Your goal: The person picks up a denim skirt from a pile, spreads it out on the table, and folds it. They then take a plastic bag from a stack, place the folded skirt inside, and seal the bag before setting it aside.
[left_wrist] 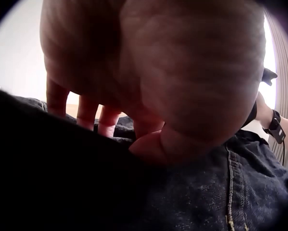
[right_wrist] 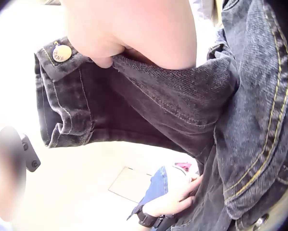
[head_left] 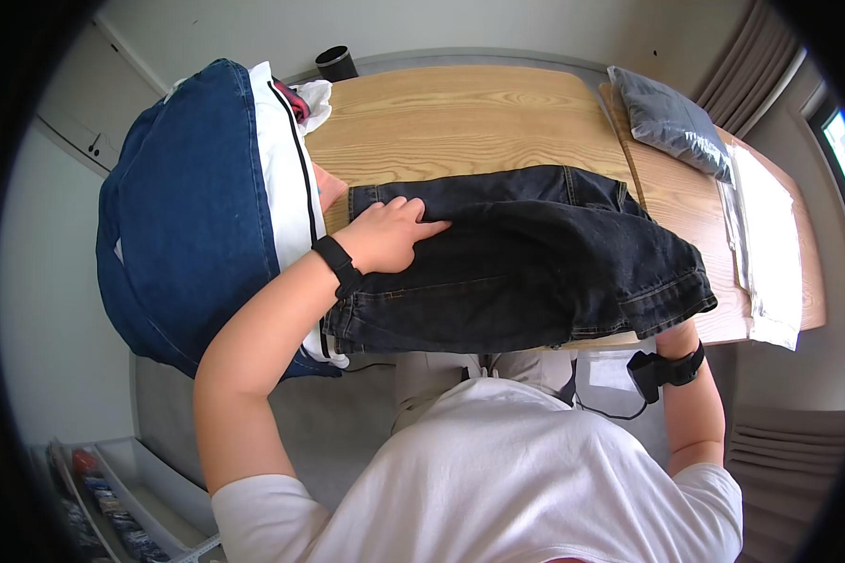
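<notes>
Dark denim under left fingers

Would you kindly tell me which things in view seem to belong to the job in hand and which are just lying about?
Seemingly in the job:
dark denim garment
left hand, touching it
right hand, holding its cloth
wooden table under it

Apparently just lying about:
blue denim cloth
plastic-wrapped packet
flat white item
dark bin
</notes>
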`<state>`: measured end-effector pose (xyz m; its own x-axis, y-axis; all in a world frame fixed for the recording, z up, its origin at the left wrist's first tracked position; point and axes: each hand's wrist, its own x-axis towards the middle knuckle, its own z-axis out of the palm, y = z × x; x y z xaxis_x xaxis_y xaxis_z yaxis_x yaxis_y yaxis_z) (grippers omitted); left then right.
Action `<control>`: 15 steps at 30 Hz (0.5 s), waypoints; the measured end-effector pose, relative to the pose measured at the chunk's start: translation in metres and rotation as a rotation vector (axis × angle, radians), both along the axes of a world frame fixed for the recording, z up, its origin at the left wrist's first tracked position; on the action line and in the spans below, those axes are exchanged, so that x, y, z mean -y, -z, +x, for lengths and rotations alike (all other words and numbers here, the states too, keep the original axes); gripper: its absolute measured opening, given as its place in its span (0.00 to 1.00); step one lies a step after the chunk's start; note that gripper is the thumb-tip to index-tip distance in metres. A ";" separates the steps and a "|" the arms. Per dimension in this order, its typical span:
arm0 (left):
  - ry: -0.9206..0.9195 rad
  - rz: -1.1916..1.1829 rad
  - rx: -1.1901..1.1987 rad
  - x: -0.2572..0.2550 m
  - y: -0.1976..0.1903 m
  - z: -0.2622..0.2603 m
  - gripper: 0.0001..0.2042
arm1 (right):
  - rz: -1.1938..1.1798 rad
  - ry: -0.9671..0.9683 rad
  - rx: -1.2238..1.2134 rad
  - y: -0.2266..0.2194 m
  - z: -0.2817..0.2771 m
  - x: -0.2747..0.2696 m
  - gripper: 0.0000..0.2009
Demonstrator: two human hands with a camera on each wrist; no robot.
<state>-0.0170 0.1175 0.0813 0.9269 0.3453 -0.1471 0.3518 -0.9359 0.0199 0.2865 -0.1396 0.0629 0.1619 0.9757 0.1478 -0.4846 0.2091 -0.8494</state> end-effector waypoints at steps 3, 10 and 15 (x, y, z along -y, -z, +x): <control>-0.017 0.059 -0.056 0.007 -0.004 0.003 0.35 | 0.107 0.052 0.296 -0.010 0.007 -0.009 0.22; 0.057 0.108 -0.076 0.012 -0.012 -0.003 0.36 | 0.059 0.322 0.661 -0.038 -0.015 -0.008 0.18; -0.017 0.181 -0.131 0.022 -0.008 0.009 0.35 | -0.027 0.323 0.613 -0.052 -0.031 0.003 0.17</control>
